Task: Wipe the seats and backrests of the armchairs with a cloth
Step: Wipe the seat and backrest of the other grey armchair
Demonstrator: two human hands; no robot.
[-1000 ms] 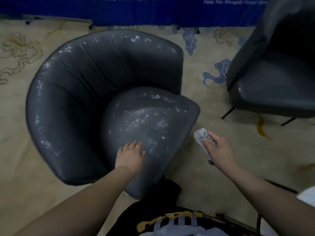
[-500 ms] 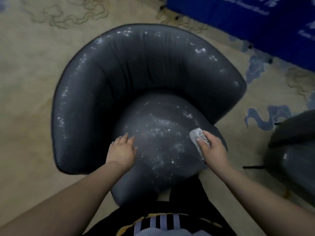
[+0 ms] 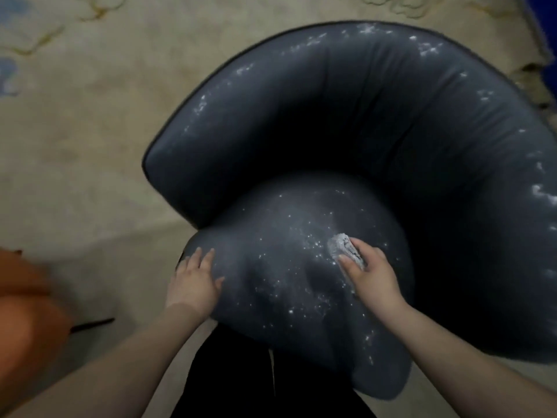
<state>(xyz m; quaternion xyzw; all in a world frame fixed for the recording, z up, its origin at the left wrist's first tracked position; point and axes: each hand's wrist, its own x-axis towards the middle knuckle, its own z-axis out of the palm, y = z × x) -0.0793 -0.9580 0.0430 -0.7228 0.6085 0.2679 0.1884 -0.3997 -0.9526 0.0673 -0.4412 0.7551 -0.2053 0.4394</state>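
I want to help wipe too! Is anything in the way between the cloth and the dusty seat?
No, nothing visible. The right hand presses the cloth straight onto the seat. The left hand rests off to the side.

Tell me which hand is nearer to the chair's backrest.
Right. The right hand, gripping the cloth, is mid-seat; the left hand rests at the seat's front-left edge, farther from the backrest.

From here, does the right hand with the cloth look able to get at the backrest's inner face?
Probably yes: the right hand is holding the grey cloth on the seat, and nothing sits between it and the dark grey padded backrest.
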